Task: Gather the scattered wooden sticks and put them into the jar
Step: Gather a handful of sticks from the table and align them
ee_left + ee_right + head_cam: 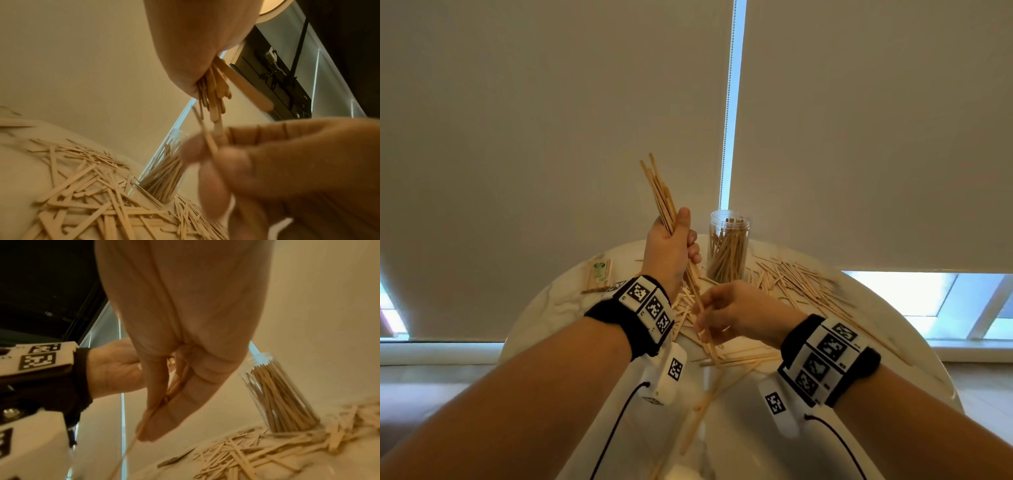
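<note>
My left hand is raised above the table and grips a bundle of wooden sticks that fans up and to the left; the bundle's lower ends stick out below the fist. Just below it, my right hand pinches one or two sticks between thumb and fingers, close to the bundle's lower ends. The clear jar stands upright behind the hands, partly filled with sticks. Many loose sticks lie scattered on the round white table. The jar shows in the right wrist view too.
A paper-wrapped packet of sticks lies at the table's back left. Several more sticks lie near the front centre under my wrists. Roller blinds hang right behind the table, with a bead chain above the jar.
</note>
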The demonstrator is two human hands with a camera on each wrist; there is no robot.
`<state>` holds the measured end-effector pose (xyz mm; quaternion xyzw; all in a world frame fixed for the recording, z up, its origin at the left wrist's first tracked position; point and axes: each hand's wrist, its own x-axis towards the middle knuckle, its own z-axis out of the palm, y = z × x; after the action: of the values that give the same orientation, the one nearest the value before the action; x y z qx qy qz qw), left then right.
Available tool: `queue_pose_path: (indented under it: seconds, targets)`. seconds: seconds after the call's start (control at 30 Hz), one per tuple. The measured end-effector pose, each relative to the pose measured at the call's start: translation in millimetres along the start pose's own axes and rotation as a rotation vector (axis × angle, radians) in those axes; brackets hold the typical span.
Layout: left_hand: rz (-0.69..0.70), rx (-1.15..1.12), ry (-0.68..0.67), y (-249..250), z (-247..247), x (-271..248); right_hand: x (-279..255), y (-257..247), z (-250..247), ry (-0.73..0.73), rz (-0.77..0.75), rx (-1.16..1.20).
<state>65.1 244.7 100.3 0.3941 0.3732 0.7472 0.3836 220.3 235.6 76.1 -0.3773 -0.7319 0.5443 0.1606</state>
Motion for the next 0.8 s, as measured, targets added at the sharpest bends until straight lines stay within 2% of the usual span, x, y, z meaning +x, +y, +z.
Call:
queue_pose_path:
  seconds: [0.1, 0.17, 0.23, 0.3, 0.4, 0.53, 0.6, 0.67, 0.8]
  targets:
    - [-0.039, 0.045, 0.032, 4.0, -9.2, 2.6, 0.9, 3.4, -6.4, 0.207, 0.006, -0.146]
    - [-0.118, 0.102, 0.004, 3.0, -13.8, 0.9, 3.0, 2.9, -14.7, 0.393, -0.081, -0.074]
    - [-0.196, 0.176, -0.058, -2.3, -14.3, -7.3, 7.2, -2.7, -21.5, 0.512, -0.197, 0.0]
    - [-0.258, 0.193, -0.124, -10.7, -10.1, -17.1, 11.5, -11.2, -20.6, 0.557, -0.291, 0.032]
    - [-0.28, 0.153, -0.164, -21.0, -2.0, -27.7, 18.9, -18.4, -13.7, 0.583, -0.331, -0.138]
    - [-0.254, 0.151, -0.154, -18.7, -5.5, -24.1, 13.3, -22.2, -13.1, 0.495, -0.331, -0.196]
    - [-0.224, 0.234, -0.16, -14.1, -11.3, -19.8, 6.8, -25.5, -17.9, 0.623, -0.373, -0.307]
    - [-0.21, 0.321, -0.198, -12.2, -16.3, -19.7, 2.9, -34.6, -24.5, 0.734, -0.416, -0.299]
    - [-0.222, 0.589, -0.411, -15.6, -13.2, -35.8, 6.2, -63.8, -49.0, 0.869, -0.495, -0.178]
